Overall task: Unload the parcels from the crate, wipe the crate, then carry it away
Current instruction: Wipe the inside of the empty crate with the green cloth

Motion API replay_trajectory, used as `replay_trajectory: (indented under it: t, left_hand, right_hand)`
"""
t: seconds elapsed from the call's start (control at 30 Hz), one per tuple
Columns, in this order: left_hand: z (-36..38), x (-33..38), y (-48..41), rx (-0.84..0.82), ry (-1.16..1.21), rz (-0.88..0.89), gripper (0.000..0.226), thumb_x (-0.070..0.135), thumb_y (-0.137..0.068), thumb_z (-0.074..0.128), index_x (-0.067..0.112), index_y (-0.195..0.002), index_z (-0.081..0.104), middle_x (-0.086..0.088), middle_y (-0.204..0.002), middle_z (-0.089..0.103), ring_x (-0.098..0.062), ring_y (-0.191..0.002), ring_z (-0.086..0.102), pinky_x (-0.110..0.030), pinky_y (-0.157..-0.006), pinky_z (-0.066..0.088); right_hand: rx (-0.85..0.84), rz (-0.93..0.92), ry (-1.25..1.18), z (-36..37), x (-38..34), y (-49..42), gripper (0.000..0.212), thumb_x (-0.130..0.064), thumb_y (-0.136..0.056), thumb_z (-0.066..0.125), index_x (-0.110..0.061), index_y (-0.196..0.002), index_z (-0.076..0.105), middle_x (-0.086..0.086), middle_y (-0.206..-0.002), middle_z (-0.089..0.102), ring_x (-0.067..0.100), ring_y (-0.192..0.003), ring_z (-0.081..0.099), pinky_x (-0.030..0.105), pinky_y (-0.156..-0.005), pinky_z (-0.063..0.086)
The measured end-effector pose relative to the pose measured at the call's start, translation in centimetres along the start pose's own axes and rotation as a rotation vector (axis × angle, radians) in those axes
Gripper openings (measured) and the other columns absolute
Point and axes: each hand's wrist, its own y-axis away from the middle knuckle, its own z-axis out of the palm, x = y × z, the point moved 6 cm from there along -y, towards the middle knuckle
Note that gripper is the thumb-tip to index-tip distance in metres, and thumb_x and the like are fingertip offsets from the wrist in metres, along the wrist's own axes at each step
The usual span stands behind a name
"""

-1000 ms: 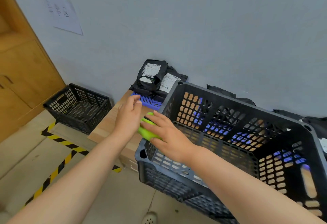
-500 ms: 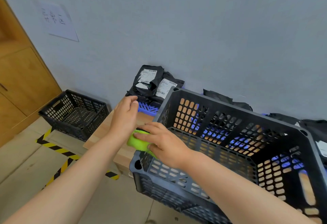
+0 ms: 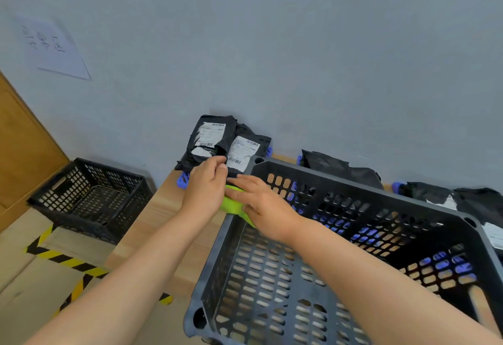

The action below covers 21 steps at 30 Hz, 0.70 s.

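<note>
Against grey wall (image 3: 299, 45), wooden table (image 3: 163, 222) bears crate (image 3: 353, 189) (parcels (image 3: 209, 137) behind) — right grip (image 3: 266, 206) flat on cloth (image 3: 231, 204), left grip (image 3: 204, 189) unclear.

Empty black slotted crate (image 3: 353, 185); black labelled parcels (image 3: 212, 137) piled behind far corner.

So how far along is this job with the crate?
Done: the crate is empty, and parcels lie stacked by the wall. In hand: wiping, with the right hand pressing a green cloth on the crate's rim, the left hand close beside it. Left: finishing the wipe and carrying the crate away; it sits on the table.
</note>
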Motion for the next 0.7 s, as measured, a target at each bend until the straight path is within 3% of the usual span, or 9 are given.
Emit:
replay_trajectory:
  t: [0.1, 0.2, 0.27, 0.33, 0.4, 0.53, 0.7]
  left_hand:
    - [1.1, 0.2, -1.1, -0.028, 0.027, 0.004, 0.033, 0.02, -0.098, 0.04, 0.015, -0.127, 0.055, -0.002, -0.127, 0.057, -0.019, -0.125, 0.043, -0.033, -0.104, 0.035]
    - [2.2, 0.4, -2.1, -0.056, 0.053, 0.012, 0.034, 0.021, -0.098, 0.04, 0.014, -0.128, 0.054, -0.004, -0.127, 0.057, -0.02, -0.123, 0.046, -0.04, -0.104, 0.038]
    - [2.7, 0.8, -2.6, -0.078, 0.066, 0.025, 0.036, 0.024, -0.098, 0.04, 0.014, -0.129, 0.053, -0.005, -0.126, 0.057, -0.021, -0.122, 0.047, -0.043, -0.103, 0.04]
    - [3.1, 1.3, -3.1, -0.08, 0.052, 0.048, 0.038, 0.027, -0.096, 0.04, 0.013, -0.13, 0.052, -0.004, -0.127, 0.056, -0.021, -0.123, 0.046, -0.043, -0.103, 0.039]
    - [3.6, 1.9, -3.5, -0.083, 0.017, 0.087, 0.037, 0.022, -0.097, 0.04, 0.013, -0.131, 0.051, -0.004, -0.13, 0.055, -0.021, -0.125, 0.044, -0.042, -0.105, 0.037]
    - [5.4, 4.0, -3.9, -0.115, -0.158, 0.193, 0.039, 0.014, -0.096, 0.042, 0.011, -0.134, 0.048, -0.008, -0.135, 0.051, -0.025, -0.128, 0.038, -0.037, -0.106, 0.031]
    - [8.9, 7.2, -3.5, -0.191, -0.298, 0.331, 0.045, 0.011, -0.095, 0.041, 0.01, -0.14, 0.04, -0.008, -0.14, 0.047, -0.024, -0.131, 0.035, -0.035, -0.109, 0.026]
  right_hand:
    - [0.042, 0.007, 0.031, -0.4, 1.5, -0.9, 0.062, 0.012, -0.085, 0.044, -0.018, -0.139, 0.049, 0.003, -0.148, 0.04, 0.028, -0.137, 0.029, 0.044, -0.108, 0.034]
    - [0.117, 0.03, 0.132, -1.2, 2.8, -1.6, 0.063, 0.012, -0.081, 0.054, -0.017, -0.137, 0.05, 0.006, -0.145, 0.044, 0.031, -0.129, 0.039, 0.048, -0.094, 0.047]
    - [0.247, 0.065, 0.254, -2.2, 3.2, -1.9, 0.068, 0.016, -0.069, 0.064, -0.011, -0.131, 0.056, 0.012, -0.138, 0.051, 0.036, -0.115, 0.05, 0.047, -0.08, 0.054]
    - [0.419, 0.181, 0.356, -3.9, 4.1, -1.7, 0.069, 0.016, -0.059, 0.071, -0.005, -0.124, 0.06, 0.017, -0.132, 0.055, 0.038, -0.103, 0.055, 0.044, -0.076, 0.055]
    - [0.512, 0.353, 0.435, -5.2, 5.4, -1.0, 0.066, 0.005, -0.062, 0.076, -0.007, -0.125, 0.059, 0.016, -0.133, 0.053, 0.036, -0.102, 0.054, 0.042, -0.08, 0.052]
    - [0.429, 0.478, 0.639, -4.5, 7.2, 0.3, 0.059, -0.032, -0.071, 0.076, -0.018, -0.124, 0.056, 0.005, -0.121, 0.059, 0.029, -0.1, 0.055, 0.042, -0.079, 0.046]
    - [0.474, 0.464, 0.697, -4.7, 8.3, 1.2, 0.045, -0.023, -0.075, 0.071, -0.019, -0.118, 0.058, 0.001, -0.109, 0.063, 0.026, -0.108, 0.056, 0.053, -0.106, 0.033]
